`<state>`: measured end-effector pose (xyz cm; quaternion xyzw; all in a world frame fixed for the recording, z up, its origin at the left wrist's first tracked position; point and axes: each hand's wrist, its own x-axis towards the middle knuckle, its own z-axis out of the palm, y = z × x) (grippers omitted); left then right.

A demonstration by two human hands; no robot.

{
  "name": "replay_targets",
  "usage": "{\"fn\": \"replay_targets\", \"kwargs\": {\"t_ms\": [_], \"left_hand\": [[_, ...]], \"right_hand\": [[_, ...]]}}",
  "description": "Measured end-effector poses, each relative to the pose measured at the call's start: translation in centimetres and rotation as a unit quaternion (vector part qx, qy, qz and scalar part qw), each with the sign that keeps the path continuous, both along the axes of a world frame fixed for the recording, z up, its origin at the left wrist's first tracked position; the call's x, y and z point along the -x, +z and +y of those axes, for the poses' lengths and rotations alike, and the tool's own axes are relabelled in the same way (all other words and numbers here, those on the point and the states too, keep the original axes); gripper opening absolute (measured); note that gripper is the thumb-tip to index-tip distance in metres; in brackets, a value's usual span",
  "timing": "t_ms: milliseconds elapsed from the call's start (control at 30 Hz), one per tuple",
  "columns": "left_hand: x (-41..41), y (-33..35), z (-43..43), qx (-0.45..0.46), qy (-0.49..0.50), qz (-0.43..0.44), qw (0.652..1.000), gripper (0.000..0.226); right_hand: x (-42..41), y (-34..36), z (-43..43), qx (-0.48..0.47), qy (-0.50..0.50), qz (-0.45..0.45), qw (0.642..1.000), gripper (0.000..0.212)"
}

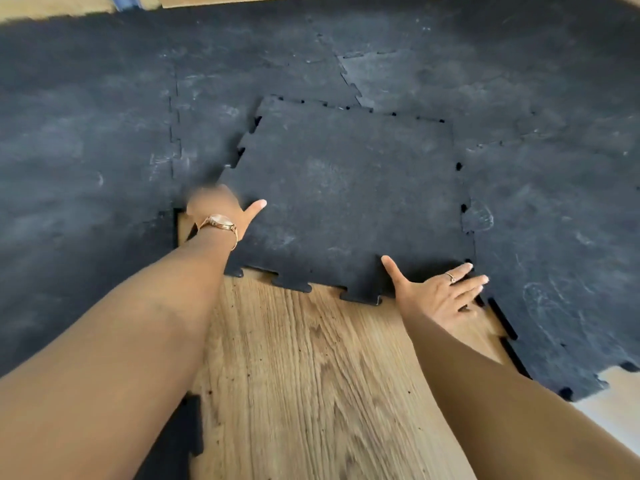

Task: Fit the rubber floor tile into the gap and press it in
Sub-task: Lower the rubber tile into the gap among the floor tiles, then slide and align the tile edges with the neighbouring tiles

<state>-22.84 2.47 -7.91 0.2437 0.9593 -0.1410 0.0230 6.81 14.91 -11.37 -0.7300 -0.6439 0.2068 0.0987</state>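
Note:
A loose black rubber floor tile (346, 199) with jigsaw edges lies skewed over the gap (311, 358), where bare wooden floor shows. Its far and left edges ride over the laid black mats. My left hand (225, 209), blurred and wearing a gold watch, is at the tile's near left corner with the thumb on top; the fingers are hidden. My right hand (440, 289), with a ring, lies at the tile's near right corner, fingers spread, thumb on the tile.
Laid black rubber mats (104, 133) surround the gap on the left, far side and right (554, 271). Jigsaw notches line the right mat's edge (502, 323). Bare wooden floor also shows at the far top edge (69, 5).

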Motion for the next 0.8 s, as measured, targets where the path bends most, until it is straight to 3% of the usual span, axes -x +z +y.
{"fn": "replay_targets", "kwargs": {"t_ms": [200, 300, 367, 433, 500, 600, 800], "left_hand": [[-5.2, 0.3, -7.7, -0.046, -0.010, -0.008, 0.999, 0.077], [-8.5, 1.3, -10.1, -0.065, 0.013, -0.038, 0.997, 0.070], [-11.8, 1.7, -11.4, -0.088, 0.045, -0.093, 0.991, 0.067], [-14.9, 1.6, -12.3, -0.115, 0.061, -0.136, 0.982, 0.065], [-16.7, 1.2, -13.0, -0.117, 0.072, -0.156, 0.978, 0.064], [-17.0, 1.0, -13.0, -0.105, 0.096, -0.173, 0.975, 0.062], [-17.9, -0.7, -11.7, -0.114, 0.193, -0.184, 0.957, 0.062]], "right_hand": [[-3.8, 4.6, 0.5, 0.054, 0.026, -0.010, 0.998, 0.125], [-2.7, 7.0, -1.5, 0.155, 0.006, 0.080, 0.985, 0.107], [-0.7, 7.9, -4.0, 0.170, 0.068, 0.069, 0.981, 0.100], [0.6, 7.9, -5.5, 0.121, 0.163, 0.014, 0.979, 0.100], [0.9, 7.7, -5.0, 0.077, 0.222, -0.035, 0.971, 0.104], [-0.6, 6.9, -1.8, 0.077, 0.181, -0.078, 0.977, 0.114], [-4.0, 4.3, 2.8, 0.101, 0.111, -0.117, 0.982, 0.167]]}}
